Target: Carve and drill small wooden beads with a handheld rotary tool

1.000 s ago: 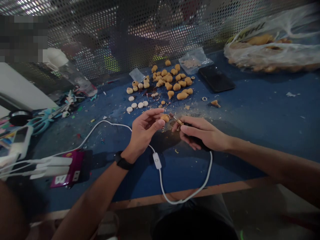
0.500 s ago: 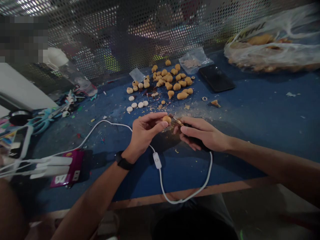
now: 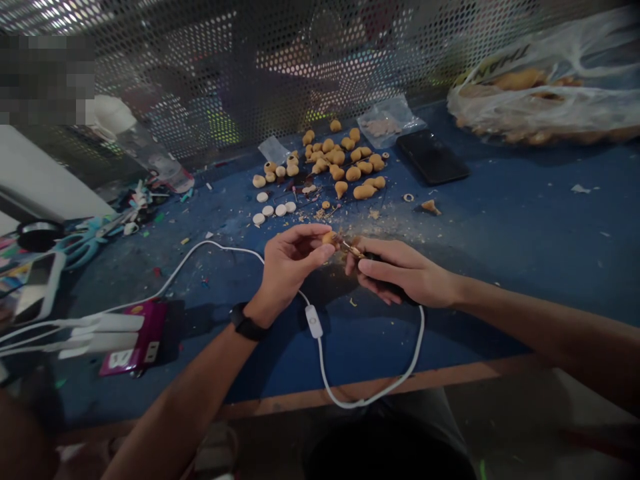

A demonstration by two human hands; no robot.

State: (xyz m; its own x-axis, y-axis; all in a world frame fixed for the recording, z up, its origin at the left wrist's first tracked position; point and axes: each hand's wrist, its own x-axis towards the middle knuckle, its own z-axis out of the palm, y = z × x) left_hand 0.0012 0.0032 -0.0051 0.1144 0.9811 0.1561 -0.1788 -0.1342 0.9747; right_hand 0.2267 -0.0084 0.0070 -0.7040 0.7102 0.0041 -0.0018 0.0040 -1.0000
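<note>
My left hand pinches a small tan bead-like piece between thumb and fingers, above the blue table. My right hand is closed round a dark corded rotary tool whose thin metal tip touches the piece. The tool's white cable with an inline switch loops toward the table's front edge. A black watch sits on my left wrist.
A pile of tan pieces and several white discs lie behind my hands among shavings. A black phone, small clear bags and a large plastic bag lie at the back right. Scissors, chargers and a magenta pack sit left. Perforated metal screen behind.
Both hands stayed close together over the same spot. My left fingers turned the tan piece slightly and the tool tip shifted a little against it.
</note>
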